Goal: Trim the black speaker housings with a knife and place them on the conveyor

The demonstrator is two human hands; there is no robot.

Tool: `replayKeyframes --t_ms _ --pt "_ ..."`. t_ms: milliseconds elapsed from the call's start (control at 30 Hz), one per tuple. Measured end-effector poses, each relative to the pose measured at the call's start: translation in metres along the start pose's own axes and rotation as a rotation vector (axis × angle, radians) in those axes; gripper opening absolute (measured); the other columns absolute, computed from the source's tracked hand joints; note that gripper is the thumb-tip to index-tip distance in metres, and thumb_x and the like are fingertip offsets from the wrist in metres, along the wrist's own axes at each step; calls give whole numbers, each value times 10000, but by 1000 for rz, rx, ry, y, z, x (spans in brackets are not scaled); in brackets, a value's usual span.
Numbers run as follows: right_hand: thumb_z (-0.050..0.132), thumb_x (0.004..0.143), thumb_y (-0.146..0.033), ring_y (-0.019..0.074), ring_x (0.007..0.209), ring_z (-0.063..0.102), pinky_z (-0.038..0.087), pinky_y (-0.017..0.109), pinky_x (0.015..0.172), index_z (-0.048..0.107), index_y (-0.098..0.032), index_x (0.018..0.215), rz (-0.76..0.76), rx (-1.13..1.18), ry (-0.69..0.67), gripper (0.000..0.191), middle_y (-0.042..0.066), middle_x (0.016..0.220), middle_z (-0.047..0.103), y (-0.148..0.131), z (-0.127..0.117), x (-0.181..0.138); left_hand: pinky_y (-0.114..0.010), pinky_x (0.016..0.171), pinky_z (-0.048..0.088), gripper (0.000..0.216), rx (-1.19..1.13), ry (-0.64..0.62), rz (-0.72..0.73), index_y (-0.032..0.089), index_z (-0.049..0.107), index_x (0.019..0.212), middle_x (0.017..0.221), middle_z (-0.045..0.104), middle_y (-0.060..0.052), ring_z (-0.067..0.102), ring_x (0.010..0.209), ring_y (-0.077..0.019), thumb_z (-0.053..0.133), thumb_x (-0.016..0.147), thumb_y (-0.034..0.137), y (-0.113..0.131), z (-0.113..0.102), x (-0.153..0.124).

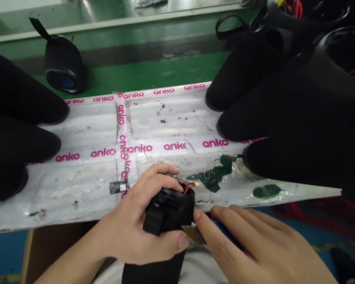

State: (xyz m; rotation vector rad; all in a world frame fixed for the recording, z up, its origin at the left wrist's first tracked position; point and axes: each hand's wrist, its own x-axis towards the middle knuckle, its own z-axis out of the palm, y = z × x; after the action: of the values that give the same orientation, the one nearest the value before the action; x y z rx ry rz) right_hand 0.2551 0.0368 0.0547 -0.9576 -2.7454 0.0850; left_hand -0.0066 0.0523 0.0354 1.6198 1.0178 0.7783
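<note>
My left hand (133,225) is wrapped around a black cylindrical speaker body (182,211), held near the front edge of the table. Its upper end carries slots, a fabric strap loop (154,219) and an opening with red wires and a yellow connector (196,184). Black material hangs below it, over my lap. A utility knife (192,233) with a blue handle is gripped in my right hand (251,240). The blade lies against or very close to the speaker's lower side, near my left thumb; exact contact cannot be made out. My right index fingertip is beside the speaker's rim.
Several black cylinders stand at the left (23,90) and right (254,102), some on the right with red wires. A small black speaker (63,65) with a strap is at the back left. A label (117,187) lies on the taped white covering (88,128).
</note>
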Motion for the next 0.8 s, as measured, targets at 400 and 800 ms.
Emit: replayKeyframes --t_ms 400,800 --pt "300 1104 -80 188 683 678 487 349 612 570 -193 1269 -19 14 -16 336 -1 867 703 5 0 11 -400 1108 566 720 -49 31 -7 336 625 1245 1276 711 -13 602 1400 -289 942 645 97 2 3 6" --pt "594 1055 -199 196 661 706 530 356 564 678 -210 1166 -83 -130 6 139 20 874 759 5 -5 15 -450 1081 599 626 -10 48 -22 309 623 1161 1218 733 -46 658 1334 -326 919 647 112 6 5 10"
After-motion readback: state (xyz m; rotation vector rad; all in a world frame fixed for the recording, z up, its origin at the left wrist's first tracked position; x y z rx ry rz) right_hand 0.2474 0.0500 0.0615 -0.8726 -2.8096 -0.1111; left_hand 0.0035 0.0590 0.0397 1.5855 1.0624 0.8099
